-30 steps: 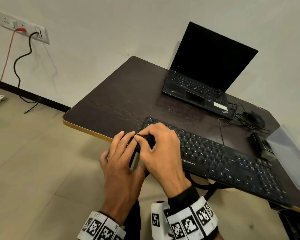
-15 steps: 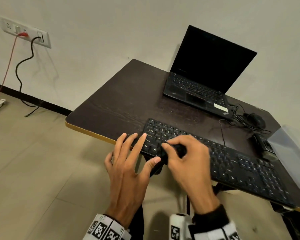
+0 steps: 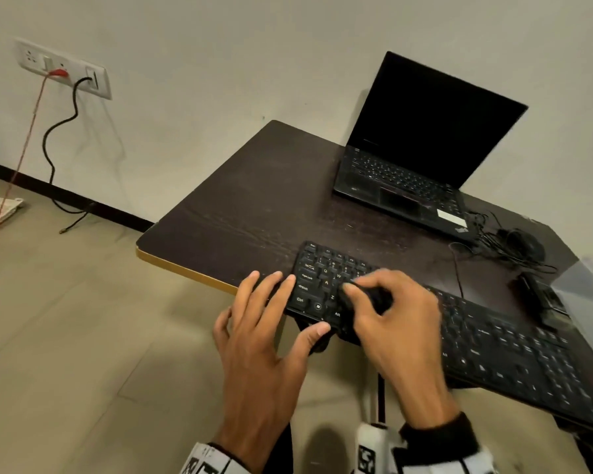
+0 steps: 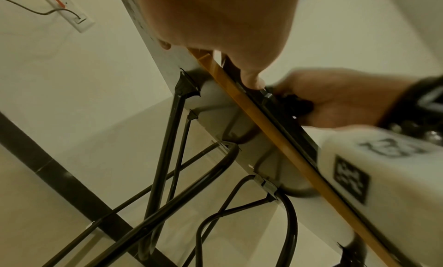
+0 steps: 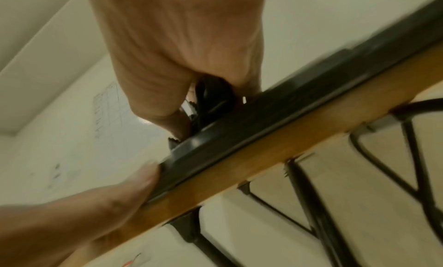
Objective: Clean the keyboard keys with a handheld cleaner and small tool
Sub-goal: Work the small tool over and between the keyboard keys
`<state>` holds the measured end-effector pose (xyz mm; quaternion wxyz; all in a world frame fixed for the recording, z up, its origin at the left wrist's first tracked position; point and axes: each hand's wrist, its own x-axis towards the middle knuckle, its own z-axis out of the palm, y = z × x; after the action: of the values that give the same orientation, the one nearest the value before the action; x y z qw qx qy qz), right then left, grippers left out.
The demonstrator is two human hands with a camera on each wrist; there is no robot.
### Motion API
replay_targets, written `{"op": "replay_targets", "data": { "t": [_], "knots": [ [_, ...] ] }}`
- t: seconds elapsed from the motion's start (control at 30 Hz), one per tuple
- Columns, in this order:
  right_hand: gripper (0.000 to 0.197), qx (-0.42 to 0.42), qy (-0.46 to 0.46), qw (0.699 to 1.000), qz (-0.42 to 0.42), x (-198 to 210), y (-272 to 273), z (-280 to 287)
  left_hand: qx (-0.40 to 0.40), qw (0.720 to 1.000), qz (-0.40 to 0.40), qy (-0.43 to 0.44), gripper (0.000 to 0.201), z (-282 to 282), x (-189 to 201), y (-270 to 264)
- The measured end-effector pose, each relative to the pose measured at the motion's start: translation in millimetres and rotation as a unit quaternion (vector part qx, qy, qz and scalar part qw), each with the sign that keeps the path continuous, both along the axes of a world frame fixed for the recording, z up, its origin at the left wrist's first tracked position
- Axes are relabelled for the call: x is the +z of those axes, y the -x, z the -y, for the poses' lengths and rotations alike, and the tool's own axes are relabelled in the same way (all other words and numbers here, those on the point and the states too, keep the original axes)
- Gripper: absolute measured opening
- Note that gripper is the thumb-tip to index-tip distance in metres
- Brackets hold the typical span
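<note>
a dark wooden table (image 3: pixel 254 200) with a pale yellow edge band stands against a plain wall and serves as the landmark. on its far right part sits an open black laptop (image 3: pixel 421 159), screen dark, with a white sticker on its palm rest. just right of the laptop on the table lies a black mouse (image 3: pixel 524 242) amid a tangle of thin black cables. a translucent plastic sheet (image 3: pixel 589 302) covers the table's right end. left of the table, high on the wall, is a white socket plate (image 3: pixel 64 68) with a red cord and a black cord (image 3: pixel 53 142) hanging from it. under the table run black metal legs (image 4: pixel 165 157). the floor left of the table is beige tile.
</note>
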<state>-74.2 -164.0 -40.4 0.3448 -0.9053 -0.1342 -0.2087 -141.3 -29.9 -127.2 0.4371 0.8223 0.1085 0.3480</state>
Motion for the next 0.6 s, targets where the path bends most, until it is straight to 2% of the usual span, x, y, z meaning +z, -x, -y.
{"op": "replay_targets", "data": {
  "t": [0.1,0.17,0.23,0.37,0.43,0.6],
  "knots": [
    [0.009,0.065,0.012,0.998,-0.011,-5,-4,-47,-0.01,1.0,-0.01,-0.016,0.065,-2,-1,2],
    [0.008,0.078,0.027,0.996,-0.023,-4,-6,-59,-0.011,1.0,-0.012,-0.024,0.065,-4,0,2],
    [0.009,0.066,0.02,0.997,-0.02,-2,-5,-46,-0.005,1.0,-0.007,-0.03,0.065,-5,1,2],
    [0.016,-0.04,0.01,0.999,-0.02,3,1,10,0.008,1.0,0.001,-0.03,0.065,-3,1,1],
    [0.019,-0.067,0.003,0.998,-0.02,2,2,19,0.002,1.0,0.0,-0.023,0.066,0,2,0],
    [0.013,0.008,0.003,1.0,-0.004,-2,-7,-33,-0.006,0.999,-0.009,-0.031,0.062,-3,2,3]
  ]
}}
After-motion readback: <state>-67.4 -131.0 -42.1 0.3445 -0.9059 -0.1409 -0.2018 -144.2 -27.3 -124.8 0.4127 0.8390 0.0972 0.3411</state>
